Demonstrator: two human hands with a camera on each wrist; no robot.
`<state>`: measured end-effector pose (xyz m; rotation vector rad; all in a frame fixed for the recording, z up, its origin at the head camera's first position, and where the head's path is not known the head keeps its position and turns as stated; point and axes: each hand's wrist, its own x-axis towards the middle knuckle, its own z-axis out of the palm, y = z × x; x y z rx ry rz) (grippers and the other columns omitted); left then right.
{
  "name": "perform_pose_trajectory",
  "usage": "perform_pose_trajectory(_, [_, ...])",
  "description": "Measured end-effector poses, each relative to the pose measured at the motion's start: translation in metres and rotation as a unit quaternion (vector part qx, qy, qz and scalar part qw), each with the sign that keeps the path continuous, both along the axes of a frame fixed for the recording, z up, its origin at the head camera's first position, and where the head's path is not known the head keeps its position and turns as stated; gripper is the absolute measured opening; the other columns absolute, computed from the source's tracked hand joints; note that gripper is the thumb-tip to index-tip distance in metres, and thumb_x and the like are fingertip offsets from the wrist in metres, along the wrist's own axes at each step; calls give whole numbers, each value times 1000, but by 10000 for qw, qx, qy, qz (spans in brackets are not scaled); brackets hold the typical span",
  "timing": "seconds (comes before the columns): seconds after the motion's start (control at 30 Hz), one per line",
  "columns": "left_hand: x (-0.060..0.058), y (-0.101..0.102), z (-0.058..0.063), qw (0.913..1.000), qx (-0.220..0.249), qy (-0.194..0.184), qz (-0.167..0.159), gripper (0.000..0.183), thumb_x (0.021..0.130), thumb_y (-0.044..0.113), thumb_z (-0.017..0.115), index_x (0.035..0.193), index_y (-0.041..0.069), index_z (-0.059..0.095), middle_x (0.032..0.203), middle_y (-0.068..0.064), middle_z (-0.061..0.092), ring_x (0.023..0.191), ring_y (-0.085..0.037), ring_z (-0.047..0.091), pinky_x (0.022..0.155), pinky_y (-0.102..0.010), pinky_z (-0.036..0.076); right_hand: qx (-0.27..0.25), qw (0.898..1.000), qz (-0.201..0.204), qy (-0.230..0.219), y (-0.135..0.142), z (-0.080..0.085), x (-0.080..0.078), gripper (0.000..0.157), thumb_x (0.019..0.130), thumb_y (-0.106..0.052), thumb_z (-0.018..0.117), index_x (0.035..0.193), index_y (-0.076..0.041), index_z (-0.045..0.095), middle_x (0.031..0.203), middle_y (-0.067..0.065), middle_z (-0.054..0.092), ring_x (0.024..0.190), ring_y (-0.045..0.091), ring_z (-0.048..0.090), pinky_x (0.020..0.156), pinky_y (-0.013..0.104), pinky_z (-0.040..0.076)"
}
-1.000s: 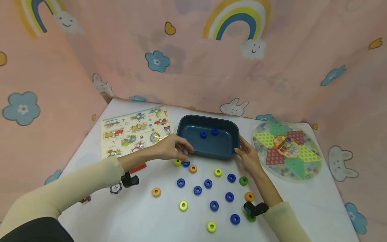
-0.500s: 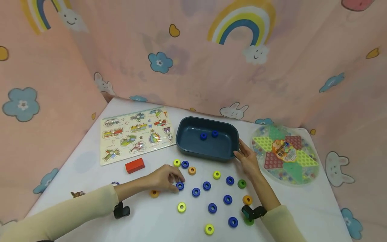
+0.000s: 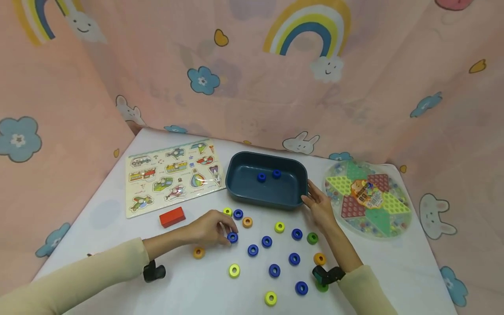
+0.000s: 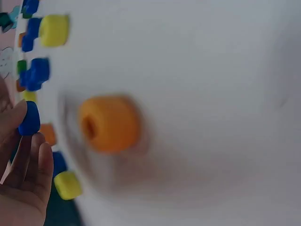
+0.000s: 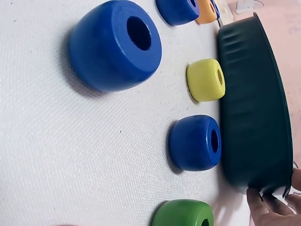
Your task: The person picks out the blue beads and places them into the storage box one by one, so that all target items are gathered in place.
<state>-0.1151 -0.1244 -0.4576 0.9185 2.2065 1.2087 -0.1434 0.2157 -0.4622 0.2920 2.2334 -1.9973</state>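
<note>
Beads [image 3: 274, 271] in blue, yellow, orange and green are scattered over the near part of the white bench [image 3: 189, 297]; a black wrist device [image 3: 328, 275] covers part of one green bead [image 3: 322, 287]. The person's left hand [image 3: 208, 229] has its grip pinching a held blue bead [image 3: 232, 237]; whether this touches the bench cannot be told. Just beyond, a yellow bead [image 3: 227, 211], a second blue bead [image 3: 238, 214] and an orange bead [image 3: 247, 222] stand between that hand and the dark tray [image 3: 260, 200]. The right hand [image 3: 322, 209] pinches the tray's near right corner. Two blue beads [image 3: 261, 177] lie inside the tray. Left of it are a red block [image 3: 172, 217] and a puzzle board [image 3: 173, 179]; right, a round game board [image 3: 366, 199]. A pink curtain [image 3: 244, 109] hangs behind.
</note>
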Motion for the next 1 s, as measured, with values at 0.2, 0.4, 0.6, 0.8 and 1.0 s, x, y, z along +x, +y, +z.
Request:
perform_pose_trajectory(0.2, [-30, 12, 38, 9991, 211, 369, -26, 28, 72, 7, 79, 98, 8, 70, 93, 2, 65, 84, -23, 60, 72, -34, 52, -64, 10000, -39, 42, 1, 0, 1, 60, 94, -2, 52, 146, -15, 27, 148, 11, 27, 132, 23, 31, 101, 34, 33])
perform_pose_trajectory(0.4, [-77, 34, 69, 9973, -1, 708, 187, 29, 71, 10, 81, 98, 8, 70, 92, 1, 65, 83, -21, 60, 68, -27, 51, -42, 9999, -123, 52, 0, -1, 1, 59, 93, -2, 52, 146, -15, 29, 148, 11, 28, 131, 24, 32, 102, 35, 33])
perform_pose_trajectory(0.6, [-124, 65, 75, 9964, -240, 639, 511, 31, 69, 8, 81, 98, 4, 71, 87, -1, 66, 78, -17, 61, 67, -25, 50, -97, 9999, -140, -9, -1, -2, 3, 59, 93, -1, 52, 146, -15, 29, 148, 11, 27, 131, 24, 31, 102, 35, 33])
perform_pose_trajectory(0.8, [-155, 101, 57, 9957, -518, 735, 218, 30, 69, 5, 81, 97, -1, 70, 88, -7, 68, 76, -15, 62, 68, -24, 50, -1, 9998, -220, 11, -2, -4, 2, 59, 93, 0, 53, 145, -14, 30, 147, 12, 28, 131, 26, 32, 102, 36, 33])
perform_pose_trajectory(1.0, [-169, 132, 43, 9864, -1077, 1177, -396, 28, 67, 2, 82, 92, -2, 71, 89, -9, 68, 81, -17, 61, 71, -23, 49, 66, 9998, -208, 3, -1, -2, 0, 59, 93, -1, 53, 146, -16, 30, 147, 11, 28, 131, 25, 32, 102, 37, 32])
